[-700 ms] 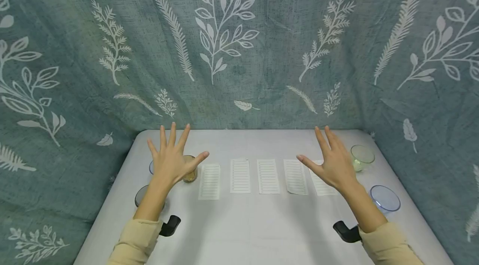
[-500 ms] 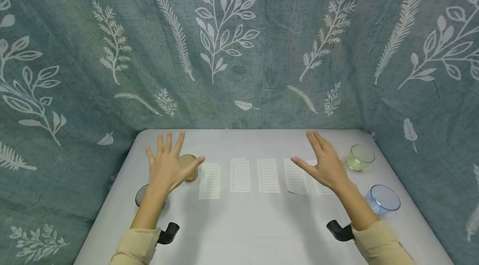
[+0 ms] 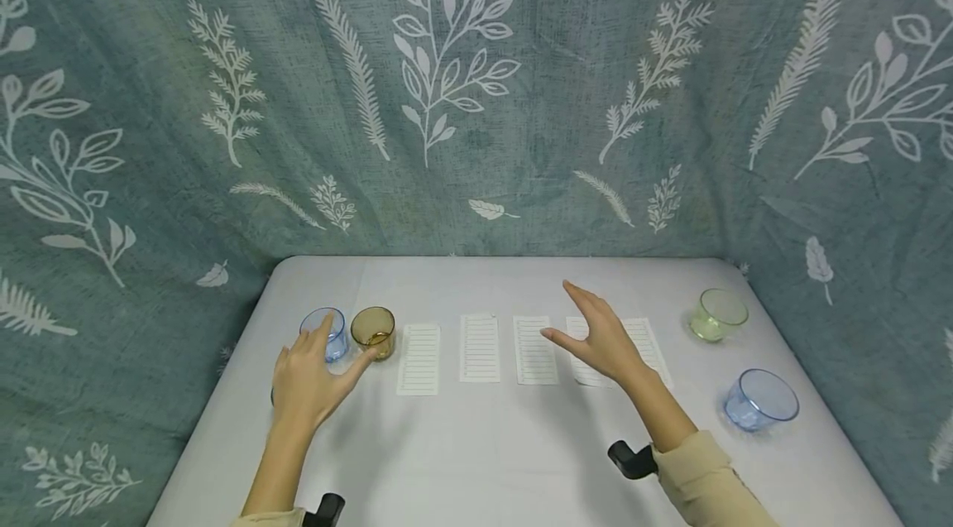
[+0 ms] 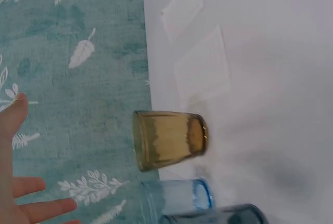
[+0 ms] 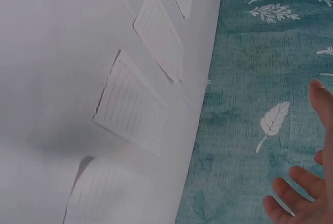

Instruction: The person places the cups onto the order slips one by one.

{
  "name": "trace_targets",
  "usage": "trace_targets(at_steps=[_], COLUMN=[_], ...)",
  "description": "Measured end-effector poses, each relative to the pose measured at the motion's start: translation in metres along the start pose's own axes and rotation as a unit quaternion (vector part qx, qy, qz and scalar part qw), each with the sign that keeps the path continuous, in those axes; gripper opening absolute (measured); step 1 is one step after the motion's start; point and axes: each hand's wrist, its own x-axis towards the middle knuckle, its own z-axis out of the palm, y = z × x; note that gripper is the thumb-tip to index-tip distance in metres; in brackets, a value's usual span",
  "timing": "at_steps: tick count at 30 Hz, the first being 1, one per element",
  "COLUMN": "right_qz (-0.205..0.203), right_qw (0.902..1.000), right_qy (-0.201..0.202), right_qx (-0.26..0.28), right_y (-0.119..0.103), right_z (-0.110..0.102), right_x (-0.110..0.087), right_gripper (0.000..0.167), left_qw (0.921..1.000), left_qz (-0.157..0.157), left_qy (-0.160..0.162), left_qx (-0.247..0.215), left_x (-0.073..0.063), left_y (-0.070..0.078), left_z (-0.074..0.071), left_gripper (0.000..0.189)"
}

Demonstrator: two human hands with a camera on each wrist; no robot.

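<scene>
My left hand [image 3: 307,382] hovers on the left of the table, fingers relaxed and thumb spread, with nothing in its grasp. Just beyond its fingertips stand a blue glass [image 3: 337,345] and an amber glass [image 3: 373,327]. A dark grey glass [image 4: 221,217], largely covered by this hand in the head view, shows at the bottom of the left wrist view. My right hand [image 3: 606,342] is held over the right-hand paper sheets, its fingers extended, thumb apart and palm turned inward. It holds nothing. Beneath it lies a lined paper sheet [image 3: 646,343].
More lined sheets [image 3: 480,349] form a row across the middle of the white table [image 3: 476,452]. To the right stand a green glass [image 3: 716,318] and a second blue glass [image 3: 759,401]. A leaf-patterned teal curtain [image 3: 476,213] borders the back and sides.
Both hands have come down from their raised, spread pose. The left has drawn back toward the body, uncovering the blue and amber glasses; the right has moved inward to the left.
</scene>
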Motion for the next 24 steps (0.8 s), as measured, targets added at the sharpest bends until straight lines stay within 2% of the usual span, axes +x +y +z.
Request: trace_targets(at_steps=[4,8,13,17,24], right_qz=[-0.006,-0.017,-0.031,-0.046,-0.055], right_qw=[1.0,0.9998,0.9991,0.9982,0.996], right_qy=[-0.001,-0.003,-0.008,-0.01,-0.033], right_qx=[0.005,0.013,0.026,0.037,0.063], right_y=[-0.004,-0.007,-0.012,-0.015,-0.021], right_z=[0.013,0.025,0.044,0.06,0.088], right_x=[0.004,0.009,0.016,0.021,0.027], right_gripper=[0.079,0.076,0.072,0.069,0.065], left_qw=[0.9991,0.9982,0.9936,0.9872,0.975], left_qz=[-0.001,-0.041,-0.111,-0.159,-0.216], left_qy=[0.041,0.043,0.015,-0.013,-0.046], left_qx=[0.007,-0.004,-0.011,-0.011,-0.022], left_x=[-0.014,-0.028,-0.045,-0.054,-0.067], left_y=[-0.013,-0.023,-0.032,-0.039,-0.051], left_z=[0.001,0.0,-0.002,-0.003,0.0], left_gripper=[0.077,0.075,0.08,0.086,0.092])
